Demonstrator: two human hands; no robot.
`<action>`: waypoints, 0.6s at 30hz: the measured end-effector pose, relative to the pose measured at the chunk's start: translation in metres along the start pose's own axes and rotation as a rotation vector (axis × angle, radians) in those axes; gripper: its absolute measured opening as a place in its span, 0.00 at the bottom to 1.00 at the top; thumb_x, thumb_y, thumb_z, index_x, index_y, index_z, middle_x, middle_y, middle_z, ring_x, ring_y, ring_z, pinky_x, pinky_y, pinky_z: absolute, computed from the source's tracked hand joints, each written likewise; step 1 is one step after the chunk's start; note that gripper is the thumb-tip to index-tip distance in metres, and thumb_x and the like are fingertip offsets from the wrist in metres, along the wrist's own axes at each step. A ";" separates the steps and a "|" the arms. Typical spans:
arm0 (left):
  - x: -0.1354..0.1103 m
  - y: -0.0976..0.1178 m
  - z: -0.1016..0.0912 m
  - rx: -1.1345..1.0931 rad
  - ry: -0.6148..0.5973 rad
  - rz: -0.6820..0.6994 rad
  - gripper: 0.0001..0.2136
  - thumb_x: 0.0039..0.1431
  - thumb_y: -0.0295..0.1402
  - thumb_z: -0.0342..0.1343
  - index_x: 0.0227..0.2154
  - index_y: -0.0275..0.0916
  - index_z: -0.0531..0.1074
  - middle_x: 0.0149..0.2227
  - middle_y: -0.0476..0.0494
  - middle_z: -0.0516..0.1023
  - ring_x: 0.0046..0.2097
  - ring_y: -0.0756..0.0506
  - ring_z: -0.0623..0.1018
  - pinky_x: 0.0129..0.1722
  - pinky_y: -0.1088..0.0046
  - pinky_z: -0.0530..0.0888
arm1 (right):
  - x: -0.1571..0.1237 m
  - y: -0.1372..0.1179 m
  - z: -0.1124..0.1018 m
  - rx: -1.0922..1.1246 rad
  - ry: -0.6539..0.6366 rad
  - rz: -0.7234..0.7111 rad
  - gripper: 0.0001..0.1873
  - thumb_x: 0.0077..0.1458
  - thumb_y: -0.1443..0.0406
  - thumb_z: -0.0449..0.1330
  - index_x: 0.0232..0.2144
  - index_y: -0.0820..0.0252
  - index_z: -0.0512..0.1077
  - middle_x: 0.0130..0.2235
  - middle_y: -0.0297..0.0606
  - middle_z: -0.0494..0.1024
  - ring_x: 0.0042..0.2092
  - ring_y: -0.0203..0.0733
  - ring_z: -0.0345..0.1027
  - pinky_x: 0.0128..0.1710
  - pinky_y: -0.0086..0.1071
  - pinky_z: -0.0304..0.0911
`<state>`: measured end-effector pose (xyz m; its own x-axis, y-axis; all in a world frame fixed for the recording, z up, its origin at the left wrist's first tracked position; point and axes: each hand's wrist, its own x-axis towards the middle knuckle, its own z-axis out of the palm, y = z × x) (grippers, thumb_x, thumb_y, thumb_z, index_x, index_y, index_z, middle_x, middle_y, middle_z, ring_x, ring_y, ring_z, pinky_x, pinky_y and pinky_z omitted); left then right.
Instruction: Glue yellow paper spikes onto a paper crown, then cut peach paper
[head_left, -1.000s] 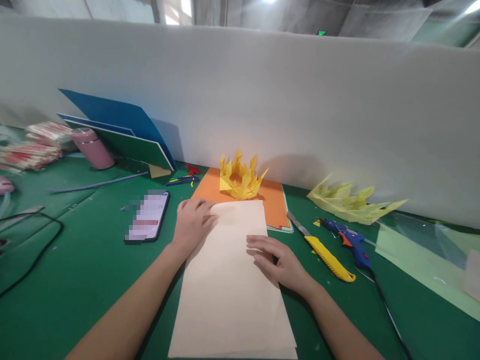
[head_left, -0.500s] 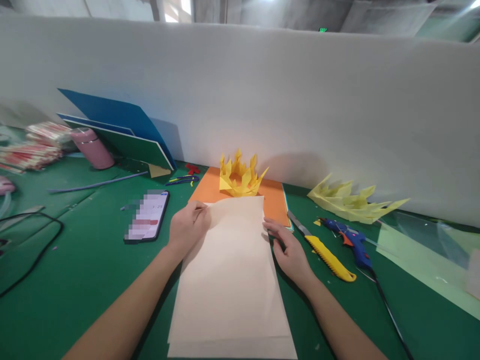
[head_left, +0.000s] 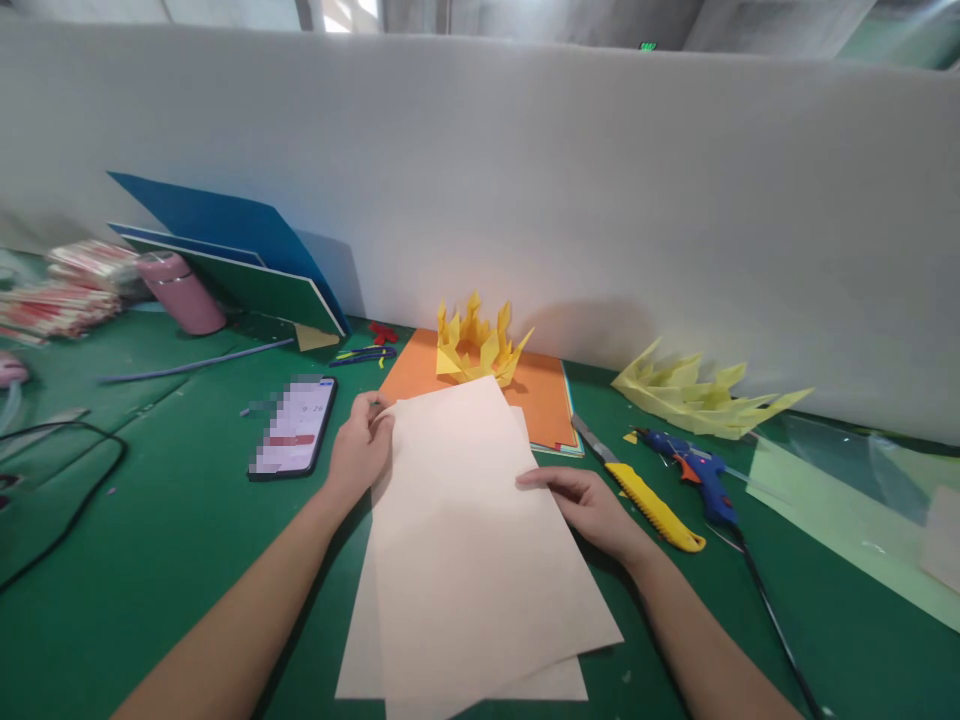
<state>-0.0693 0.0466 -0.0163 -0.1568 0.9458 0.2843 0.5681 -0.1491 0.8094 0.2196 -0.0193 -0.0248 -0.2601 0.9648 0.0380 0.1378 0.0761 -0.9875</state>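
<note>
A pale cream sheet of paper [head_left: 465,540] lies turned at an angle over a second pale sheet [head_left: 356,665], whose corners show below and at the top right. My left hand [head_left: 358,450] pinches the upper sheet near its top left corner; part of the thumb and fingertips is hard to make out. At the right edge, my right hand [head_left: 585,505] holds the same sheet, fingers on top and the thumb hidden. Just beyond the paper, a yellow folded paper crown [head_left: 480,350] stands on orange sheets [head_left: 551,400].
To the right lie a yellow utility knife [head_left: 652,505], a blue glue gun [head_left: 697,475] with its cable, a pale yellow paper crown [head_left: 705,395] and light green sheets [head_left: 825,530]. On the left are a phone [head_left: 296,430], a pink bottle [head_left: 184,295] and leaning blue boards [head_left: 225,215].
The upper sheet has turned out of line with the one beneath, its lower end swinging right. My right hand has moved nearer to me and onto the sheet's edge; my left shifted slightly left.
</note>
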 end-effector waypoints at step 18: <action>-0.016 0.016 -0.006 -0.258 -0.078 0.102 0.08 0.46 0.39 0.58 0.26 0.41 0.77 0.36 0.41 0.79 0.46 0.40 0.75 0.49 0.60 0.72 | 0.004 -0.002 0.009 -0.067 0.108 -0.065 0.21 0.42 0.52 0.65 0.38 0.54 0.77 0.44 0.42 0.77 0.45 0.48 0.71 0.44 0.40 0.67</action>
<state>-0.0621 0.0277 -0.0048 -0.0414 0.9401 0.3385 0.3521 -0.3033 0.8855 0.2098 -0.0176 -0.0237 -0.1668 0.9785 0.1213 0.1882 0.1524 -0.9702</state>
